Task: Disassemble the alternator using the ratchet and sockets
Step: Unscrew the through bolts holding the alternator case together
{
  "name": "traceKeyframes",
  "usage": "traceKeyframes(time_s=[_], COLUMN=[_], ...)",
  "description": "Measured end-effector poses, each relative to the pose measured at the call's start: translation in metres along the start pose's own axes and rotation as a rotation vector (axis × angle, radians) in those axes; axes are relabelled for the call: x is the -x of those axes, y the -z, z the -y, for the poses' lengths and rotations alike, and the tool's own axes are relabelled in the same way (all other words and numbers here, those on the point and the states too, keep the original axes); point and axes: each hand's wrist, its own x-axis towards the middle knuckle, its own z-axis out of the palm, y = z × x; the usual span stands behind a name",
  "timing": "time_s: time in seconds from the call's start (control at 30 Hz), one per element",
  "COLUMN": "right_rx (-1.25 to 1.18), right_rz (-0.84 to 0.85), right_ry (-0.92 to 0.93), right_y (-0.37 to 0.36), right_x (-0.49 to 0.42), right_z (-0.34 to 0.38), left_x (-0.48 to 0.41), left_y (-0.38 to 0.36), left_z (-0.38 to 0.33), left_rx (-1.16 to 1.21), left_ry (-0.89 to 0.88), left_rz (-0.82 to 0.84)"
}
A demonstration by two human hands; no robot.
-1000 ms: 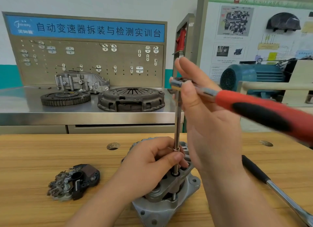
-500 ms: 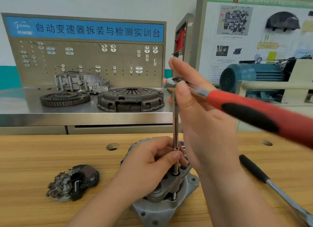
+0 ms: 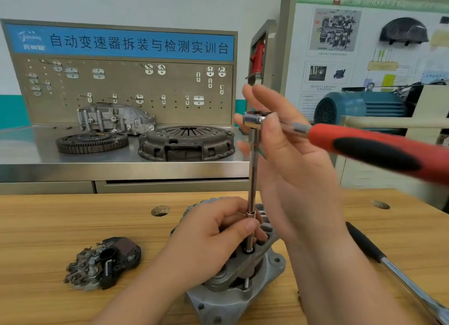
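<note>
The grey alternator (image 3: pixel 243 293) stands on the wooden bench (image 3: pixel 60 227) near the front edge. A long steel extension bar (image 3: pixel 251 179) rises upright from a bolt hole in its housing. My left hand (image 3: pixel 213 237) pinches the bar's lower end and rests on the alternator. My right hand (image 3: pixel 289 154) holds the ratchet (image 3: pixel 369 147) just behind its head, fingers spread upward; its red and black handle points right, blurred.
A removed black rectifier part (image 3: pixel 104 264) lies at the left on the bench. A second long-handled tool (image 3: pixel 388 264) lies at the right. Behind, a steel counter carries a clutch cover (image 3: pixel 187 142), a flywheel (image 3: pixel 92 142) and a gearbox housing (image 3: pixel 114 118).
The ratchet handle has swung a little, its outer end lower and nearer. My left hand and the alternator have stayed put.
</note>
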Motion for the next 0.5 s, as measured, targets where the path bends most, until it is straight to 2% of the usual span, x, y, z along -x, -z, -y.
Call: traceKeyframes(time_s=[0.1,0.17,0.23,0.33,0.4,0.5], right_rx=[-0.206,-0.244,-0.208,-0.001,-0.063,-0.143], right_rz=[-0.001,-0.001,0.037,0.034,0.046,0.013], right_ry=[-0.161,-0.211,-0.165,0.015,0.052,-0.016], right_y=[0.002,0.004,0.006,0.005,0.004,0.002], right_x=[-0.002,-0.001,0.001,-0.005,-0.007,-0.005], right_z=[-0.001,-0.001,-0.004,0.003,0.006,-0.003], left_x=[0.001,0.001,0.0,0.0,0.0,0.0], left_y=[-0.001,-0.001,-0.001,-0.001,-0.002,-0.002], left_z=[-0.002,-0.003,-0.003,-0.002,-0.001,-0.003], left_rx=[0.013,-0.009,-0.03,-0.03,-0.027,-0.004], left_ry=[0.02,0.02,0.022,0.04,0.057,0.039], left_rz=[0.019,0.025,0.017,-0.003,-0.015,-0.02])
